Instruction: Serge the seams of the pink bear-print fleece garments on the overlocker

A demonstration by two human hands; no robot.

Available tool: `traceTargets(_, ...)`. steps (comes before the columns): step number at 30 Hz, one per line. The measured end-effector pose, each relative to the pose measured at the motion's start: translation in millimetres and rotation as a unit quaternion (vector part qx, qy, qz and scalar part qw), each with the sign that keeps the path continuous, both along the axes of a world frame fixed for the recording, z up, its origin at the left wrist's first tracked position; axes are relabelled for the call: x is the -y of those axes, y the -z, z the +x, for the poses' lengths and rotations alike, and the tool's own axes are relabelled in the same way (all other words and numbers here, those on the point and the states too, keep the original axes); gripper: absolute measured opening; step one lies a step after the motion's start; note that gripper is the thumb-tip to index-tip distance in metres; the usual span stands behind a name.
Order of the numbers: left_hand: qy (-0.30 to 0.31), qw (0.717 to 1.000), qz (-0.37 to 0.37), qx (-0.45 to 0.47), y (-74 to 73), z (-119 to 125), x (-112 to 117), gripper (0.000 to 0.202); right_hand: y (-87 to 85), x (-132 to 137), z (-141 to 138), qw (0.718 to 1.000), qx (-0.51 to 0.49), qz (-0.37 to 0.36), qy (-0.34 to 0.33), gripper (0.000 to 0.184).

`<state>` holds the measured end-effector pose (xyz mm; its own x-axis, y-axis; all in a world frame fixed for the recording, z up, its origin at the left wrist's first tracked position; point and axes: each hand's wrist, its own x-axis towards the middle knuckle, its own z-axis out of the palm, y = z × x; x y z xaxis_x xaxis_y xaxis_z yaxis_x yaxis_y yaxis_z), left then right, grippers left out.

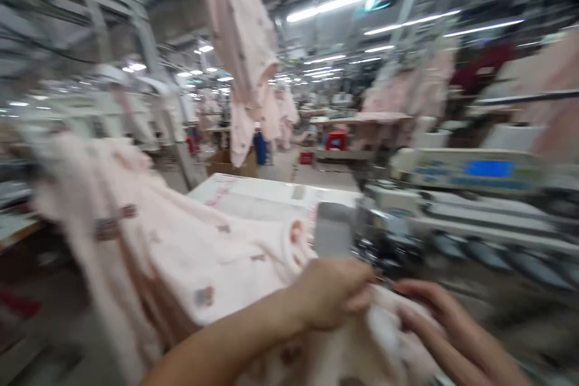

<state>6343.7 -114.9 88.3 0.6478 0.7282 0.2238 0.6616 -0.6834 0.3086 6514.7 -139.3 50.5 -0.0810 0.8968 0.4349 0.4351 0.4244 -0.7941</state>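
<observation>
A pale pink printed garment [235, 253] spreads over the white sewing table [275, 190] and hangs down its left side. My left hand [335, 289] is closed in a fist on a gathered part of the garment, close to the needle area of the sewing machine [479, 205]. To its right, my right hand [438, 325] has its fingers and thumb around another fold of the same cloth. The fingertips are blurred by motion. Cloth between the hands drops below the table's front edge.
A control panel with a blue screen [488, 167] sits on the machine. Another pink garment [244, 42] hangs overhead. Behind are a cardboard box [230, 163], a red stool [335, 140] and other worktables with pink cloth.
</observation>
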Motion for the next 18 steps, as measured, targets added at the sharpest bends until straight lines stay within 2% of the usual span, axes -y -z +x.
traceTargets(2,-0.043,0.998,-0.015,0.034,2.6,3.2,-7.7,0.013,-5.1,-1.5,12.9,0.995,-0.005,-0.095,-0.020,0.027)
traceTargets(6,-0.101,0.993,-0.031,0.054,3.4,11.6,-18.3,0.012,-6.8,-17.2,10.6,0.984,-0.049,-0.168,0.039,0.023)
traceTargets(8,-0.112,0.992,-0.030,0.047,3.6,15.8,-19.8,0.012,-6.4,-19.3,5.6,0.983,-0.029,-0.170,0.065,0.021)
traceTargets(13,-0.130,0.991,-0.021,0.032,5.2,19.0,-23.3,0.013,-7.2,-15.7,0.7,0.985,0.044,-0.102,0.129,0.019)
traceTargets(18,-0.137,0.990,-0.013,0.019,5.0,17.6,-22.4,0.013,-4.1,-17.4,4.0,0.990,0.010,-0.118,0.081,0.020)
